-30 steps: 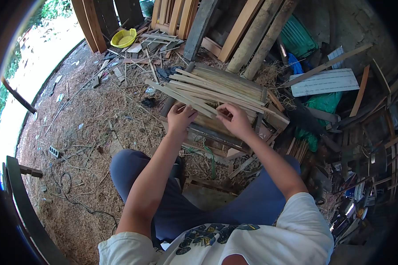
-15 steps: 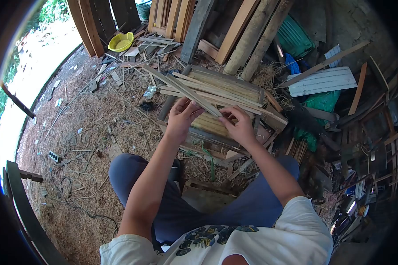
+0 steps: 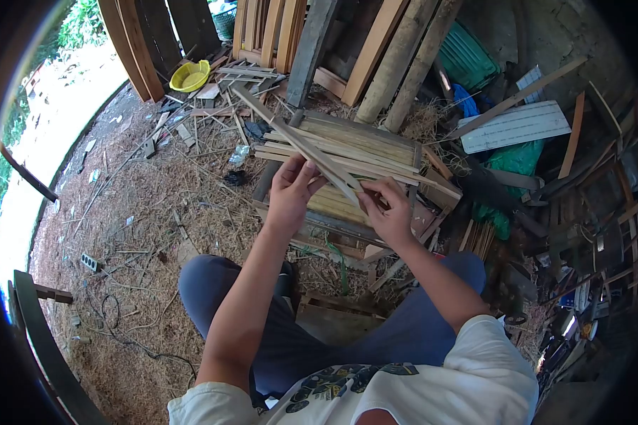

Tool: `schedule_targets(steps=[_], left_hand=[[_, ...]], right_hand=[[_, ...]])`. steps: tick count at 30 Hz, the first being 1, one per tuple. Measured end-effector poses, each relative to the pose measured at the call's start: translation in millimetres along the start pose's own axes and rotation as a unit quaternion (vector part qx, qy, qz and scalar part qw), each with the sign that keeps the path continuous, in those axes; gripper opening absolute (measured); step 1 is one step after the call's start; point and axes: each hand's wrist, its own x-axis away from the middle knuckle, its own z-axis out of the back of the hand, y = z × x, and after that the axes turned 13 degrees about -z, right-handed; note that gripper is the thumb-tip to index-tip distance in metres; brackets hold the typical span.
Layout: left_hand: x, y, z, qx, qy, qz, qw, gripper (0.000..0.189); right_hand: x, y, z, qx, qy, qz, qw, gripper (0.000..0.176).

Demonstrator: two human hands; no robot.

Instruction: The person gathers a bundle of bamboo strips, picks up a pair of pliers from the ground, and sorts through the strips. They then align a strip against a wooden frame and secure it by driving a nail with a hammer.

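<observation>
A long bamboo strip (image 3: 301, 145) runs from near my right hand up and away to the left. My left hand (image 3: 290, 190) grips it around its middle. My right hand (image 3: 388, 209) pinches its near end. Under both hands lies a loose pile of bamboo strips (image 3: 361, 157) on a low wooden frame (image 3: 333, 225) with a slatted bamboo top. My knees in blue trousers are just below the frame.
Planks and poles (image 3: 376, 49) lean against the wall behind the frame. A yellow basin (image 3: 189, 76) sits at the back left among scrap wood. A white corrugated sheet (image 3: 515, 126) and green tarp lie to the right. Sawdust and a cable (image 3: 120, 326) cover the ground at left.
Both hands have lifted one strip out of the pile and swung its far end upward and away, so it now crosses the other strips at a steeper angle.
</observation>
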Motion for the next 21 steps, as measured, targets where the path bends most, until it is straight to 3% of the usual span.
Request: schedule_targets(steps=[11, 15, 21], left_hand=[[-0.2, 10.9, -49.0, 0.02, -0.07, -0.064, 0.995, 0.027], [14.8, 12.1, -78.9, 0.072, -0.112, -0.053, 0.99, 0.027], [21.7, 5.2, -106.2, 0.107, -0.159, -0.032, 0.981, 0.029]], right_hand=[[12.3, -22.5, 52.8, -0.148, 0.087, -0.026, 0.985, 0.025], [15.7, -32.1, 83.3, 0.017, 0.03, 0.027, 0.999, 0.024], [17.5, -34.5, 104.0, 0.0, 0.104, 0.033, 0.994, 0.027]])
